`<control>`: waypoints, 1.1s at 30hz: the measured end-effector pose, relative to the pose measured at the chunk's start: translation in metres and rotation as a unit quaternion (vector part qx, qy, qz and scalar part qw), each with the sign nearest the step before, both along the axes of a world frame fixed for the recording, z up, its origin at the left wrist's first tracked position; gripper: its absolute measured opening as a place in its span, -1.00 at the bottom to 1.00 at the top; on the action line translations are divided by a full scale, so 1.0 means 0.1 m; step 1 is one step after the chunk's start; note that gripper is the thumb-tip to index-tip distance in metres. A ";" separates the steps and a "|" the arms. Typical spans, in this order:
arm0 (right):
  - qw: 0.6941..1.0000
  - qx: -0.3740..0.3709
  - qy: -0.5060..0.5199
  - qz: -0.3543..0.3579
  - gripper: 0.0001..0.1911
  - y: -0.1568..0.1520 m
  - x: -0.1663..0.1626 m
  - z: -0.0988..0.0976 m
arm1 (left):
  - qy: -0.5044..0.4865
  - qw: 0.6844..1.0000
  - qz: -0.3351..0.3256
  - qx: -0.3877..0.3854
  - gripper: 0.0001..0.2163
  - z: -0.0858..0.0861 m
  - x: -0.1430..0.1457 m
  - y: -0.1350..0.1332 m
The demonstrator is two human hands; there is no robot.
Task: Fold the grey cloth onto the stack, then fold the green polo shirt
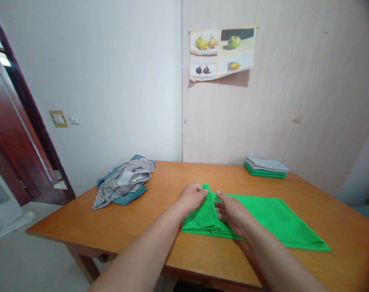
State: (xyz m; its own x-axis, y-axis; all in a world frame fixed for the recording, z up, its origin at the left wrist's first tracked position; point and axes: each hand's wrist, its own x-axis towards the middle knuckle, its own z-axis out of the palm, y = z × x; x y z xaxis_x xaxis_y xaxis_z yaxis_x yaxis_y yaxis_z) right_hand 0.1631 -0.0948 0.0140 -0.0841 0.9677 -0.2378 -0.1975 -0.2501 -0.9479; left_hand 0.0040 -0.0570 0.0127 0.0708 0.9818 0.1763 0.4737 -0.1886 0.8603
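A bright green cloth point(272, 219) lies folded in a long strip near the front edge of the wooden table. Its left end is turned over toward the right, making a raised flap. My left hand point(194, 198) pinches the top of that flap between thumb and fingers. Just right of the flap is my right hand point(230, 210), palm facing left, its thumb and fingers apart and the fingertips close against the cloth. Whether those fingertips touch it, I cannot tell.
A crumpled pile of striped and blue clothes point(128, 180) lies at the table's left. A neat stack of folded grey and green cloths point(266, 167) sits at the back right. Behind the table point(178, 172) is a wall with a fruit poster point(222, 54).
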 end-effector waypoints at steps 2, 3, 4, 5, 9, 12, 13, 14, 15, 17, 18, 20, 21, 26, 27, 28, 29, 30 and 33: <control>0.999 0.022 -0.027 0.012 -0.72 0.00 0.01 -0.02 | -0.023 0.999 0.036 0.024 -0.80 0.03 -0.15 0.07; 0.999 0.032 -0.040 0.017 -0.71 0.01 0.01 -0.03 | -0.032 0.997 0.055 0.034 -0.81 0.03 -0.22 0.11; 0.998 0.040 -0.050 0.018 -0.70 0.01 0.01 -0.03 | -0.039 0.996 0.072 0.043 -0.83 0.04 -0.30 0.15; 0.997 0.046 -0.057 0.016 -0.67 0.02 0.00 -0.04 | -0.045 0.994 0.087 0.051 -0.85 0.03 -0.37 0.18; 0.995 0.063 -0.078 0.003 -0.56 0.06 -0.02 -0.05 | -0.066 0.991 0.104 0.058 -0.94 -0.04 -0.52 0.26; 0.994 0.063 -0.092 0.011 -0.54 0.08 -0.02 -0.03 | -0.089 0.992 0.076 0.043 -0.92 -0.10 -0.53 0.28; 0.993 0.061 -0.097 0.018 -0.55 0.09 -0.02 -0.02 | -0.096 0.993 0.064 0.035 -0.90 -0.11 -0.52 0.29; 0.993 0.058 -0.100 0.026 -0.57 0.10 -0.01 -0.01 | -0.103 0.993 0.052 0.027 -0.88 -0.12 -0.52 0.31; 0.993 0.056 -0.103 0.033 -0.59 0.11 -0.01 0.00 | -0.108 0.993 0.040 0.020 -0.86 -0.12 -0.51 0.32; 0.992 0.052 -0.111 0.043 -0.60 0.13 0.01 0.02 | -0.117 0.993 0.018 0.006 -0.86 -0.13 -0.50 0.36; 0.991 0.050 -0.117 0.047 -0.58 0.15 0.01 0.03 | -0.120 0.993 0.008 -0.001 -0.86 -0.13 -0.49 0.38; 0.989 0.051 -0.129 0.048 -0.48 0.18 0.01 0.04 | -0.126 0.992 -0.011 -0.014 -0.85 -0.13 -0.47 0.41; 0.987 0.059 -0.141 0.045 -0.40 0.20 0.00 0.04 | -0.129 0.991 -0.019 -0.020 -0.84 -0.14 -0.46 0.42; 0.966 0.150 -0.210 0.035 -0.11 0.28 -0.08 -0.01 | -0.140 0.988 -0.055 -0.047 -0.73 -0.17 -0.42 0.44; 0.968 0.153 -0.197 0.040 -0.08 0.29 -0.08 -0.02 | -0.140 0.987 -0.059 -0.048 -0.71 -0.17 -0.41 0.45; 0.972 0.148 -0.174 0.047 -0.06 0.29 -0.07 -0.03 | -0.139 0.987 -0.062 -0.049 -0.69 -0.18 -0.42 0.46; 0.979 0.137 -0.144 0.053 -0.05 0.30 -0.05 -0.04 | -0.137 0.987 -0.064 -0.048 -0.67 -0.18 -0.42 0.47; 0.984 0.124 -0.114 0.060 -0.04 0.30 -0.02 -0.05 | -0.134 0.988 -0.065 -0.047 -0.65 -0.18 -0.42 0.49; 0.989 0.101 -0.082 0.065 -0.05 0.31 0.11 -0.05 | -0.117 0.990 -0.066 -0.039 -0.60 -0.19 -0.43 0.55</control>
